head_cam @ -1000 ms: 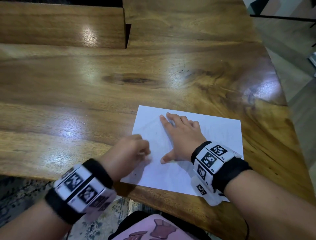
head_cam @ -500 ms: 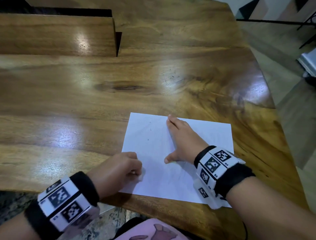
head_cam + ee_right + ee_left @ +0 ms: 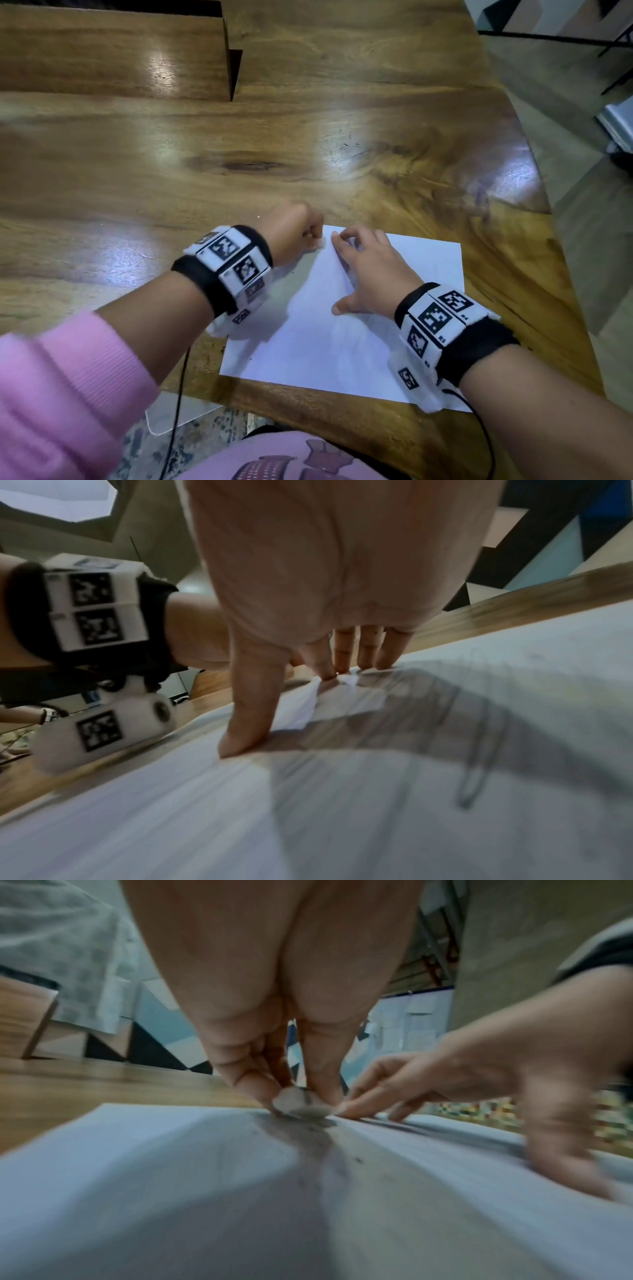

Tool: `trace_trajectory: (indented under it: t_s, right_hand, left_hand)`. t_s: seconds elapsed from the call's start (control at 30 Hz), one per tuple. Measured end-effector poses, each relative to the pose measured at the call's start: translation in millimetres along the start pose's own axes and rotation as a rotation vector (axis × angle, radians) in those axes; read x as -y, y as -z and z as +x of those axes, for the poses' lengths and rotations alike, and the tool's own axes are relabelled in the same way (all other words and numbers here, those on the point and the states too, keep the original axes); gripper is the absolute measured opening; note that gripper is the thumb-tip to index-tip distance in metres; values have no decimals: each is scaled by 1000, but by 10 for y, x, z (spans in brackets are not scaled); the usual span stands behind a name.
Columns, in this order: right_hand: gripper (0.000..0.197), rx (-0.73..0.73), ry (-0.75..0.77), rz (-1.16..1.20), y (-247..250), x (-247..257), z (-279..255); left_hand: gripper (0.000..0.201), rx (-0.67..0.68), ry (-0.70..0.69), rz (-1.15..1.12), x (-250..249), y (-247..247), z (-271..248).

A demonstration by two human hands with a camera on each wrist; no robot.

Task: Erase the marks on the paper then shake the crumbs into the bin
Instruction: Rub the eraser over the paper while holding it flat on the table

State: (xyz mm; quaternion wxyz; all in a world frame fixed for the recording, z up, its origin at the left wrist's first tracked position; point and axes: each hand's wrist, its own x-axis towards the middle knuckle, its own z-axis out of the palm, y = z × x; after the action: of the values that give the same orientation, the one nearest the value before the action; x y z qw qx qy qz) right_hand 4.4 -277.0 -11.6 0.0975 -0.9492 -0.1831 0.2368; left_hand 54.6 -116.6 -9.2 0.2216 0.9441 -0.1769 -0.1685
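Observation:
A white sheet of paper (image 3: 329, 342) lies on the wooden table near its front edge. My left hand (image 3: 298, 229) pinches a small white eraser (image 3: 298, 1104) and presses it on the paper's far left corner. My right hand (image 3: 366, 274) rests on the sheet beside it, fingertips and thumb pressing the paper (image 3: 377, 791) down. Faint pencil marks (image 3: 476, 764) show on the paper under my right palm. Small dark crumbs (image 3: 358, 1160) lie on the paper (image 3: 154, 1164) behind the eraser. No bin is in view.
The glossy wooden table (image 3: 239, 164) stretches far ahead and to the left. A raised wooden block (image 3: 113, 51) sits at the back left. The table's right edge (image 3: 548, 212) drops to the floor. A white object (image 3: 178, 414) lies on the floor below.
My left hand with the eraser has moved from the paper's near left edge up to its far left corner. My right hand's fingers have arched a little, staying on the sheet.

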Motion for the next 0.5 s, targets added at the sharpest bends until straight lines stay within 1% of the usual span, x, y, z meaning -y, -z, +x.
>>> trace_trajectory:
  t_s: [0.03, 0.1, 0.13, 0.17, 0.27, 0.3, 0.33, 0.37, 0.43, 0.47, 0.5]
  right_hand:
    - [110, 0, 3, 0, -2, -7, 2]
    - [109, -1, 9, -2, -3, -17, 6]
    - [109, -1, 11, -5, -3, -18, 7]
    - [109, -1, 13, -8, -4, -18, 11]
    - [110, -6, 16, -16, -10, -19, 15]
    - [110, -6, 16, -19, -12, -21, 15]
    - [110, -5, 16, -22, -12, -22, 16]
    - [110, -4, 17, -23, -14, -23, 15]
    - [111, -5, 16, -22, -13, -25, 16]
    - [111, -4, 15, -22, -13, -25, 17]
    - [111, -3, 16, -24, -15, -24, 19]
  left_hand:
    - [7, 56, -19, 5, 20, -16, -77]
    - [4, 214, -48, 8, 64, -24, -192]
    - [5, 247, -52, 9, 73, -14, -195]
    - [7, 222, -54, 13, 60, 2, -162]
    - [12, 17, -4, -2, -9, -11, 31]
    - [11, -10, 1, -10, -36, -18, 53]
    - [8, 12, -6, 0, -39, -23, 44]
    - [5, 66, -27, 25, -33, -14, 2]
    - [3, 214, -61, 67, 16, 12, -84]
    - [3, 253, -66, 71, 37, 29, -106]
    - [4, 245, -67, 66, 40, 44, -103]
